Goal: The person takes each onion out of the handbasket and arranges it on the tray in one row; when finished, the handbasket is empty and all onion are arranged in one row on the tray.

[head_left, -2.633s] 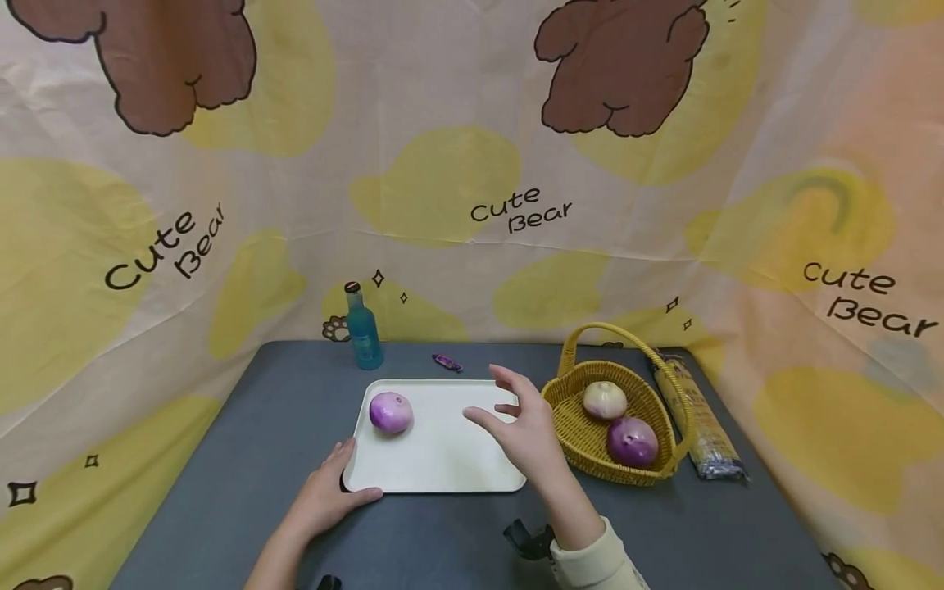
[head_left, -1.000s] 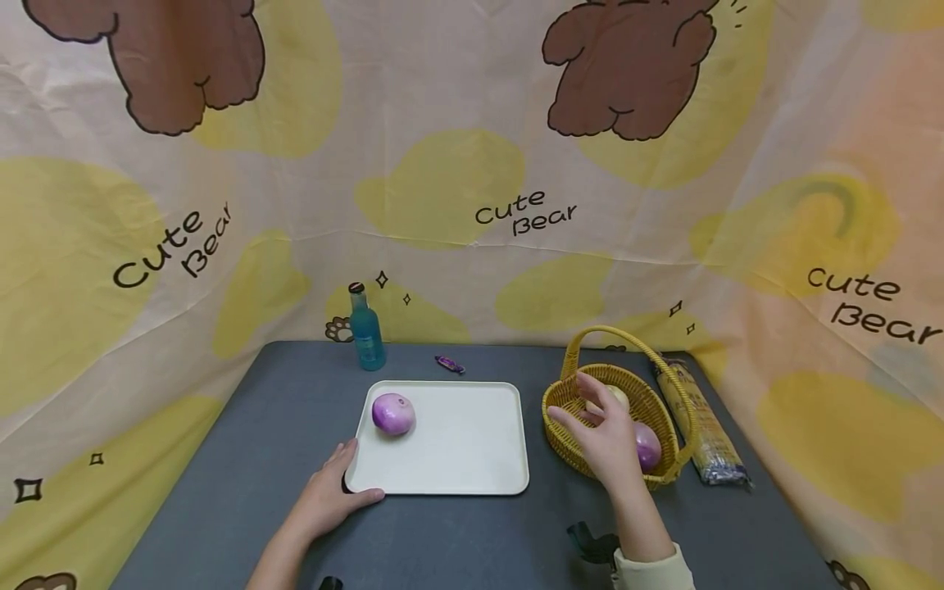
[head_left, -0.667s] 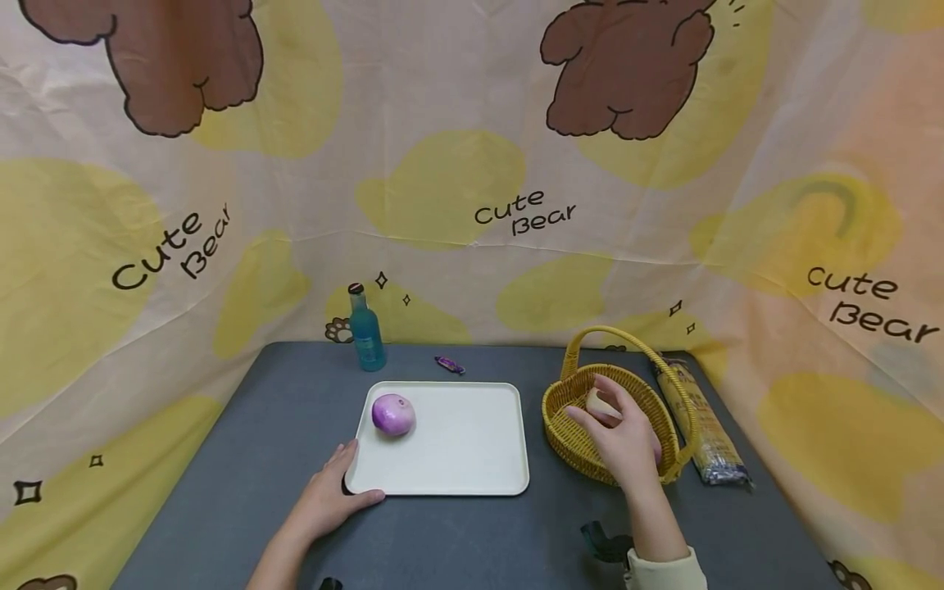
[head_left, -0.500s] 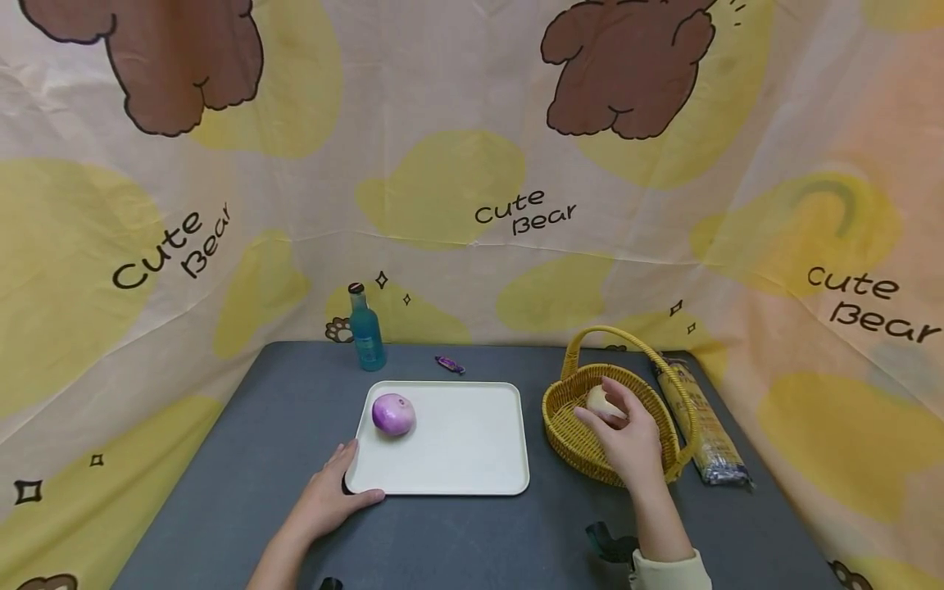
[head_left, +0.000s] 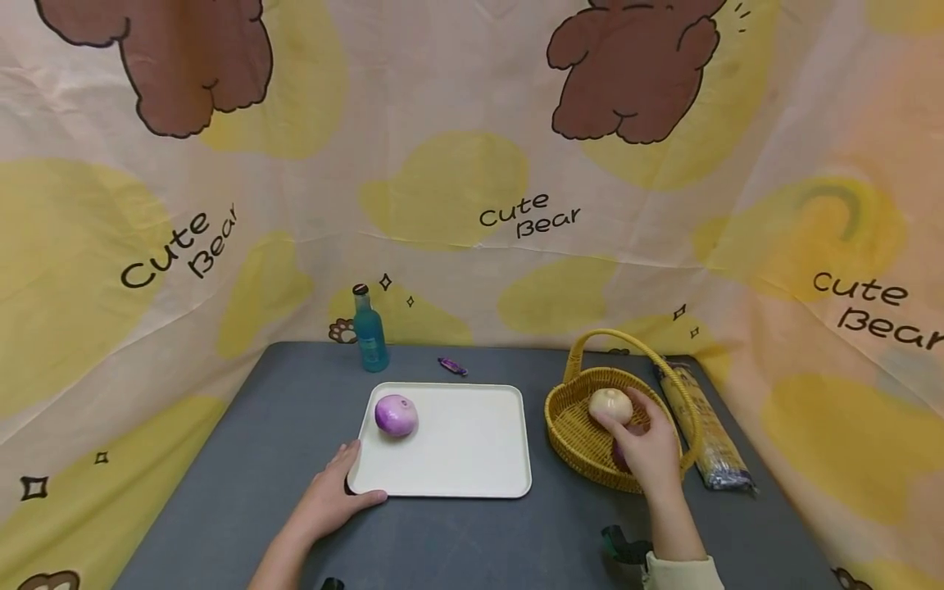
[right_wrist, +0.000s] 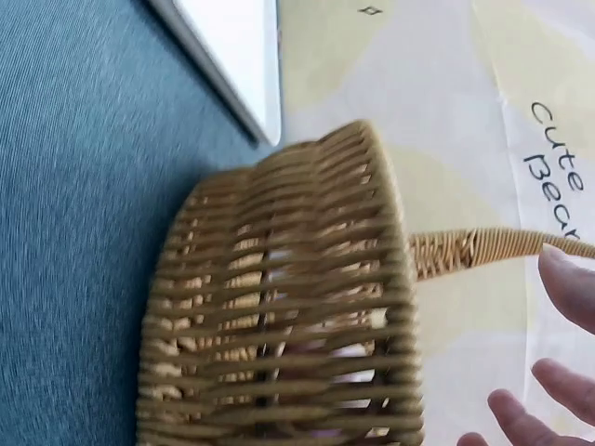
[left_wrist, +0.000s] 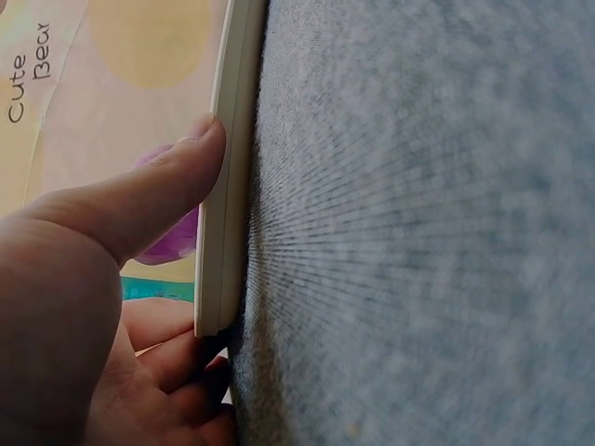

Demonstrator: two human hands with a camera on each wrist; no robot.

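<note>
In the head view my left hand [head_left: 328,496] holds the near left corner of the white tray [head_left: 472,442]. The left wrist view shows the thumb pressed to the tray's rim [left_wrist: 223,214] and the fingers at its side. A purple onion [head_left: 396,415] sits at the tray's far left. My right hand [head_left: 649,442] is over the yellow wicker basket [head_left: 583,459], thumb and fingers spread beside a pale onion [head_left: 610,405]; the thumb tip overlaps it. Another purple onion [head_left: 620,457] is mostly hidden beneath that hand. In the right wrist view the fingers hang above the basket rim [right_wrist: 400,232].
Behind the tray a blue bottle [head_left: 370,332] stands upright, and a small purple wrapped candy [head_left: 452,366] lies to its right. A long yellowish packet [head_left: 708,434] lies right of the basket. The basket handle [head_left: 627,336] arches over it. A printed cloth hangs behind the table.
My right hand has moved right from above the tray to over the basket, then slightly further right beside the pale onion. The left hand stays at the tray corner.
</note>
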